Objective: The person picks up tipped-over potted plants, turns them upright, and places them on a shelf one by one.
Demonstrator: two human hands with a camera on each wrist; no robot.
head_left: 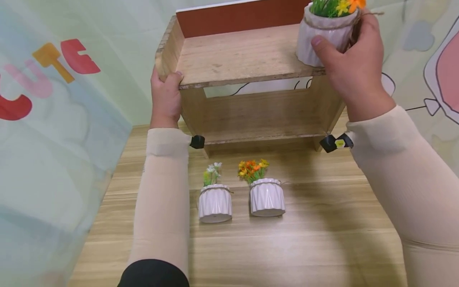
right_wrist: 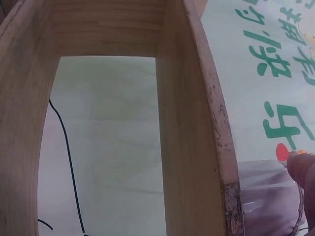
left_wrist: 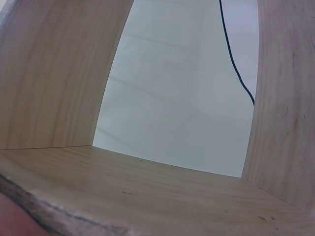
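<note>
Here we see the right hand point(head_left: 353, 69) grasping a white pot point(head_left: 322, 34) with orange flowers, fingers curled round it, thumb on its front; it stands on the top board of the wooden shelf point(head_left: 240, 56), at that board's 3 o'clock end. The left hand point(head_left: 165, 97) grips the shelf's side at 9 o'clock, thumb over the front edge. On the counter point(head_left: 322, 239), at the shelf's 6 o'clock, stand two more pots point(head_left: 215, 203) point(head_left: 267, 197), just beside each other.
</note>
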